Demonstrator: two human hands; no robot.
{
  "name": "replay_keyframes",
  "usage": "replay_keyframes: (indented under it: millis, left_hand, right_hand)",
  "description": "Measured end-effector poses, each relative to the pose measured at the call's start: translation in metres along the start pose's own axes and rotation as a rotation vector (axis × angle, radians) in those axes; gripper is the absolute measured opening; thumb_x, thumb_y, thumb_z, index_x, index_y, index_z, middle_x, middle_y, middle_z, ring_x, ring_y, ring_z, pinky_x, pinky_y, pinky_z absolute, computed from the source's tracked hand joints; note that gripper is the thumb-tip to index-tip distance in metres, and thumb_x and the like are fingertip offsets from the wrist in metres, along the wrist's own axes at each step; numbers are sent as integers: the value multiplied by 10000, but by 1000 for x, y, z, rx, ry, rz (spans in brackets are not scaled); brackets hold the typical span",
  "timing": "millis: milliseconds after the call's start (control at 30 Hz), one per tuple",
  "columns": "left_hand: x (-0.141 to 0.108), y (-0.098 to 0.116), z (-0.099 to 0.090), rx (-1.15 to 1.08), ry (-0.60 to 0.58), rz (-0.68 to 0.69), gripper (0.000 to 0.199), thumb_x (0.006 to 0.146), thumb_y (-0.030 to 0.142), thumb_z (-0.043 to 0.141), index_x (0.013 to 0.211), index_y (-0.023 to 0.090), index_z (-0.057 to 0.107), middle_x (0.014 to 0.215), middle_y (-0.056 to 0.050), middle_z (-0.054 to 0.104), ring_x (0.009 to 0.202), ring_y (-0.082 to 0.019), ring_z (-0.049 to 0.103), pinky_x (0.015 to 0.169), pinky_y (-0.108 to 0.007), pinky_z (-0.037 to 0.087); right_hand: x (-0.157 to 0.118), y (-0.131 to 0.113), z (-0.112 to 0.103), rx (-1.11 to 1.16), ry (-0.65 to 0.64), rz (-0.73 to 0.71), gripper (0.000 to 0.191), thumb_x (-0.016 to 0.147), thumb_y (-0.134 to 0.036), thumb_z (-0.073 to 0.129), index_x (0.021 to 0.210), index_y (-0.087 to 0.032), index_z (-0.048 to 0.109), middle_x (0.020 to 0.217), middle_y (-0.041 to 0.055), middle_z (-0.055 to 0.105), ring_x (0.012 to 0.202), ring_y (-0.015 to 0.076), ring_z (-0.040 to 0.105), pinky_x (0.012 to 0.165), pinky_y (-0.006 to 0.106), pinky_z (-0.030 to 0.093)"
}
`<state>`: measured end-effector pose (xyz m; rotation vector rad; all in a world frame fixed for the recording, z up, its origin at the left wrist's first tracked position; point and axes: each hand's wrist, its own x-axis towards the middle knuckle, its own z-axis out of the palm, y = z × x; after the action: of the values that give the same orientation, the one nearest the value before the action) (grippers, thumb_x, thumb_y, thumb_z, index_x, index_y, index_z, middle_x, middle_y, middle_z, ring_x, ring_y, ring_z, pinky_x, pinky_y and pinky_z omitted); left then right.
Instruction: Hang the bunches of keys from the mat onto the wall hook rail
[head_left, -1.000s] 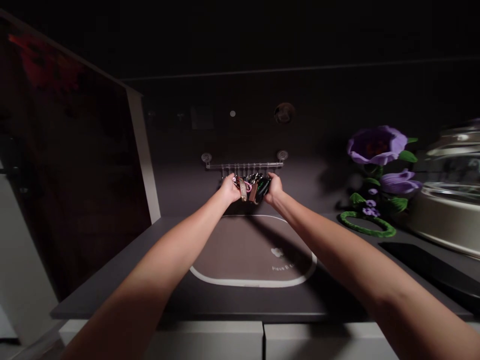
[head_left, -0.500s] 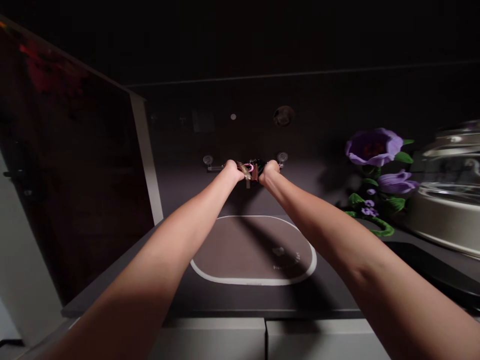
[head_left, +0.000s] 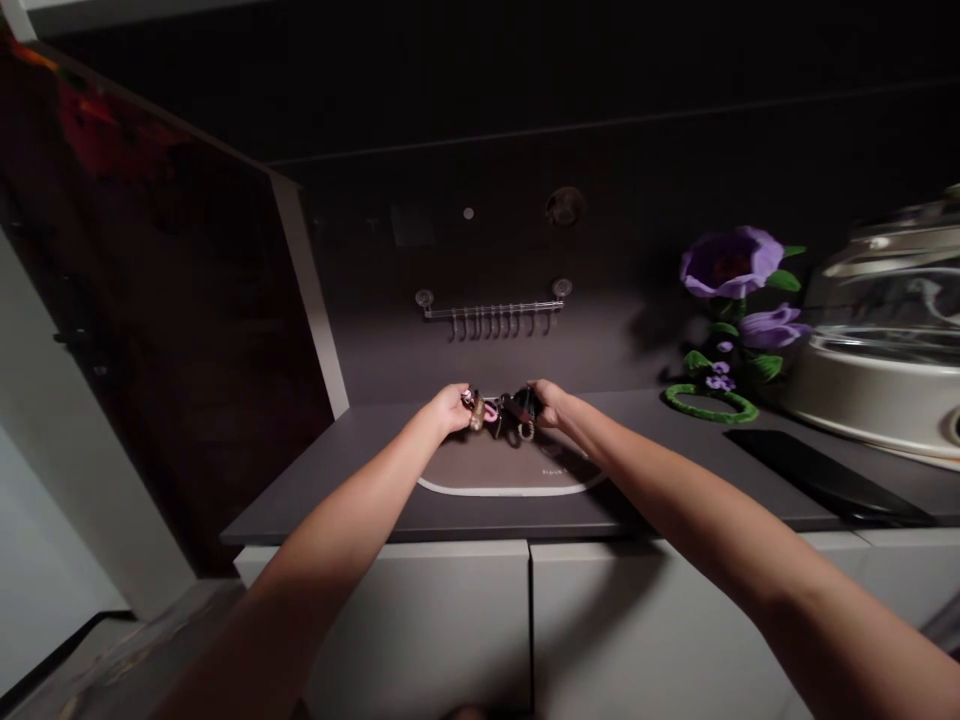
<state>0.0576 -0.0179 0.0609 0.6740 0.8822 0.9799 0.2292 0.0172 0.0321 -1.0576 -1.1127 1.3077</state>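
Observation:
My left hand (head_left: 452, 408) is closed on a small bunch of keychains (head_left: 478, 412) with a brownish charm and a pink ring. Across from it, my right hand (head_left: 551, 403) pinches a dark bunch of keys (head_left: 517, 408), from which a reddish-brown tag and a pale beaded loop hang. Both bunches dangle close together over the brown oval mat (head_left: 495, 470); small parts are too dark to make out. Above the hands, a clear rail (head_left: 495, 310) with several hooks is fixed to the wall by two round suction cups.
Purple felt flowers (head_left: 731, 262) with a green ring base stand on the right of the dark counter (head_left: 300, 490). Beside them are a black flat object (head_left: 825, 475) and a cream appliance (head_left: 885, 390) with a clear upper part. White cabinet doors (head_left: 427, 620) are below.
Both hands have come down and back from the rail with the keychains and keys, now over the mat. The rail's hooks are uncovered. The view has shifted, showing more of the cabinets.

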Motion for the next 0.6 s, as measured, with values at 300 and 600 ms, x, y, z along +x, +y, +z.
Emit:
replay_keyframes:
  millis: [300, 600]
  left_hand:
    - [6, -12, -58, 876, 232, 484, 90, 755, 138, 535, 835, 151, 574, 827, -50, 636, 775, -151, 599, 804, -328, 465]
    - [-1, -20, -73, 1047, 252, 534, 632, 701, 88, 572, 1302, 94, 376, 1333, -187, 427, 1199, -218, 454, 974, -285, 355]
  right_hand:
    - [-31, -5, -52, -940, 233, -145, 292, 804, -363, 459, 740, -124, 612, 608, 29, 584, 577, 109, 513, 557, 204, 354]
    - [-44, -13, -57, -1296, 262, -5, 533, 816, -525, 371, 1203, -202, 541, 1195, 109, 572, 1084, 274, 523, 858, 345, 389]
